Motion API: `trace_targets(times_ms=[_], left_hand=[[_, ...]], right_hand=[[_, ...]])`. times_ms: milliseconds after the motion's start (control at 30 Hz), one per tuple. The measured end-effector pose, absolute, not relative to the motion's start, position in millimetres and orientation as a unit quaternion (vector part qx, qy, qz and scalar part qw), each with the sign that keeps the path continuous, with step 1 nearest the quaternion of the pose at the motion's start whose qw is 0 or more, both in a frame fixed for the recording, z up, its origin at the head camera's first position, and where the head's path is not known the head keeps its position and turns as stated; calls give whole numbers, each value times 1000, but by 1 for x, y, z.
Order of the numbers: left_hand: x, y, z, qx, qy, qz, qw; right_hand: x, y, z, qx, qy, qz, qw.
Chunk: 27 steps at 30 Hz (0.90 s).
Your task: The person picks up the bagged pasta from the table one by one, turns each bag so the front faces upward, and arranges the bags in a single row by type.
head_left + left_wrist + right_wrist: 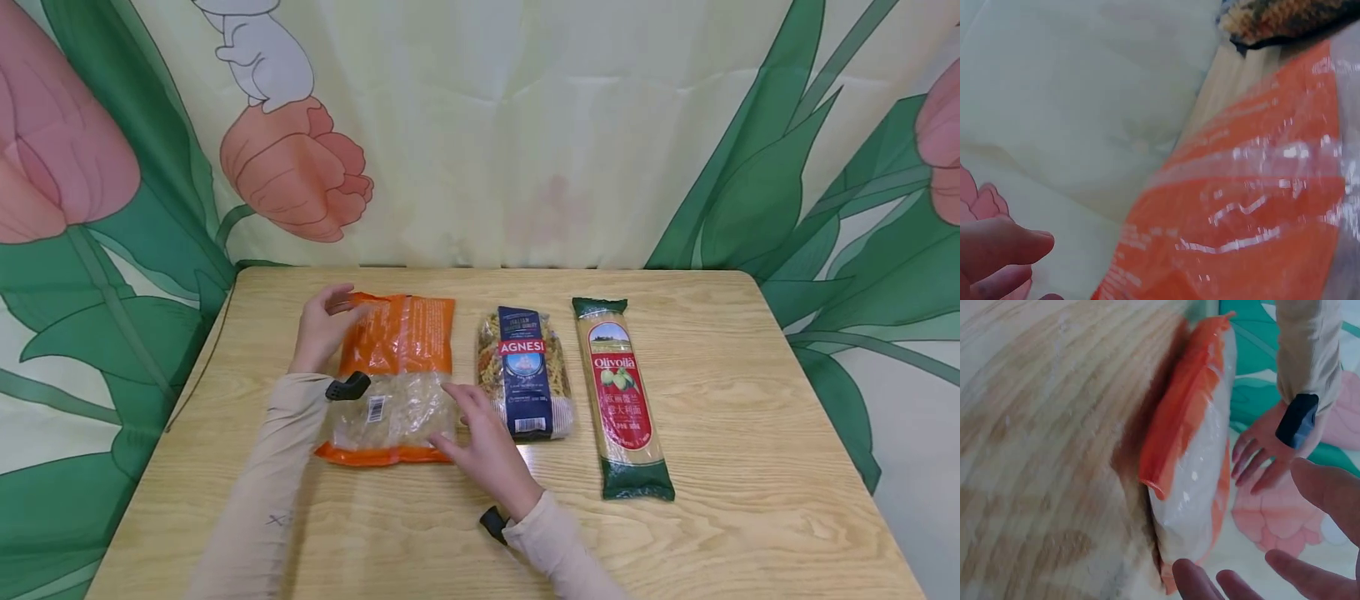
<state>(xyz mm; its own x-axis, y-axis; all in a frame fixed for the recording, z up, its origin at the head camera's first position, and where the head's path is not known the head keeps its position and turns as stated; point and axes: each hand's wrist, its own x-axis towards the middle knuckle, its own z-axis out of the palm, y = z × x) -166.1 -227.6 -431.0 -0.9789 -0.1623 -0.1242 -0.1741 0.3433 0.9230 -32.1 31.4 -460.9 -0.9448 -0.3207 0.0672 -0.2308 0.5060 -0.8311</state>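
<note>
An orange bag with a clear lower window (408, 333) lies flat at the table's left, pale contents and a barcode label showing through. My left hand (321, 327) is at its upper left edge, fingers loosely bent and thumb toward the bag. In the left wrist view, the fingertips (1038, 244) stand apart from the orange film (1254, 219). Over the bag's lower right side is my right hand (491, 454), thumb and fingers spread. The right wrist view shows the bag (1194, 444) from its edge, with the right fingers (1194, 584) near one end.
Right of the orange bag lies an Agnesi pasta bag (525, 367) with a blue label. Farther right is a long Olivoilà spaghetti packet (618, 392) with green ends. They rest on a wooden table (750, 417), with a flower-print curtain (480, 125) behind its back edge.
</note>
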Motion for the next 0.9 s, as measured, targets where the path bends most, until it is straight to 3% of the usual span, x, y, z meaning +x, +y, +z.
trace_targets(times_ms=[500,900], left_hand=[[-165,-244,-458,-137,790,594,69],[-166,-258,-464,-159,761,626,62]], right_hand=[[-37,10,-468,-156,905,-394,36],[-36,2,-479,-156,922,-353,0]])
